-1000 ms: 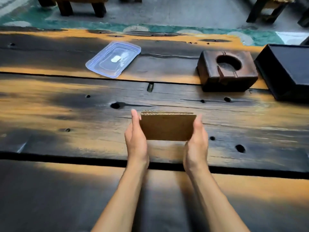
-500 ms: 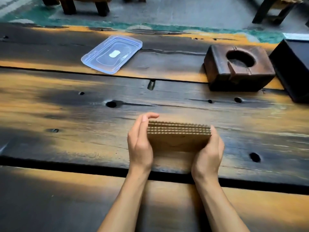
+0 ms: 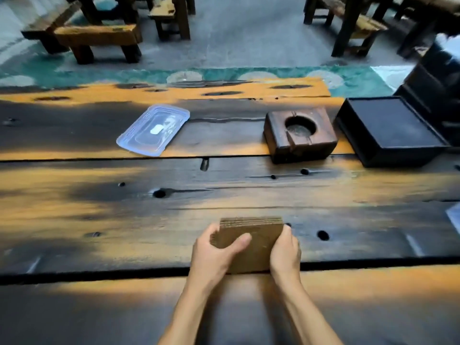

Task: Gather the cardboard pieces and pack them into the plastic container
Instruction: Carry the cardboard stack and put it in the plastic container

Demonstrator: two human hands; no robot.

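Cardboard stack [image 3: 258, 239] between both hands, underside hidden.

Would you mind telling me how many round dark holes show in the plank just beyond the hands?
3 that I can make out: one large hole far left of the hands, one just right of the right hand, and a small one upper left. Others may be hidden.

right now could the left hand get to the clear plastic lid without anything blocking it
Probably yes, once freed: the left hand is gripping the cardboard stack along with the right hand. Only bare table lies between it and the lid.
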